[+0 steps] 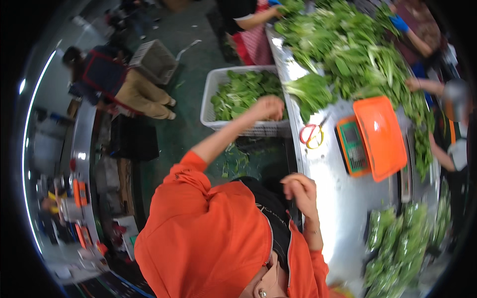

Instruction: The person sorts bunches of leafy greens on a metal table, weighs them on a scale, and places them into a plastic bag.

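My left hand (269, 108), blurred and with curled fingers, is over the near right part of a white plastic crate (205, 97) of leafy greens (238, 91); whether it holds anything cannot be told. Close to my body, at the edge of the metal table (335, 208), my right hand (302, 190) has loosely bent fingers and nothing visible in it. Scissors (312, 136) with red and yellow handles lie on the table. Beyond them is a bunch of greens (311, 91). An orange tray (380, 138) rests tilted on a digital scale (352, 145).
A large heap of greens (346, 48) covers the table's far part. Bagged greens (402, 242) lie at the near right. Co-workers stand around the table, and one person (123, 82) bends near a grey crate (154, 61) at left. Leaf scraps are on the floor.
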Tool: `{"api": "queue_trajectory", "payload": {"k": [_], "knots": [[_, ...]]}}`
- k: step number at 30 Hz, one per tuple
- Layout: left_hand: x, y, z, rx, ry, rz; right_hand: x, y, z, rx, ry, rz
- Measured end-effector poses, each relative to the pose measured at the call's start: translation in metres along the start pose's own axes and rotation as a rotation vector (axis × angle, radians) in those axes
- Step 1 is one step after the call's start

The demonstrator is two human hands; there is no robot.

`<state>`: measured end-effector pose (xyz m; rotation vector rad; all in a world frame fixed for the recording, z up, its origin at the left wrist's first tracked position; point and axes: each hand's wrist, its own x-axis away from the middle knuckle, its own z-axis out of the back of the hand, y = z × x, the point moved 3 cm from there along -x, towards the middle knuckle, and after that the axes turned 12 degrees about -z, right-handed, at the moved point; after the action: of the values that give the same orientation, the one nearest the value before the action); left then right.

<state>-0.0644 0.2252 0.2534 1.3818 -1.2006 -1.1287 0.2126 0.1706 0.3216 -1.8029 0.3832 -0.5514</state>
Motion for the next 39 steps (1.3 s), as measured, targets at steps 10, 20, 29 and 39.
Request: {"api": "queue_trajectory", "payload": {"k": [10,20,29,39], "knots": [[0.018,-0.088,0.015,-0.734,0.107,-0.103,-0.043,0.078,0.071,-0.001,0.179,-0.272],[-0.196,-0.097,0.081,-1.111,0.041,-0.134,-0.226,0.133,0.101,-0.318,0.436,-0.212],[-0.253,-0.117,0.072,-0.891,-0.534,0.303,-0.325,0.127,0.123,-0.391,0.747,-0.346],[-0.226,-0.113,0.054,-0.144,-0.463,0.516,-0.325,0.116,0.125,-0.170,1.028,-0.158]]}}
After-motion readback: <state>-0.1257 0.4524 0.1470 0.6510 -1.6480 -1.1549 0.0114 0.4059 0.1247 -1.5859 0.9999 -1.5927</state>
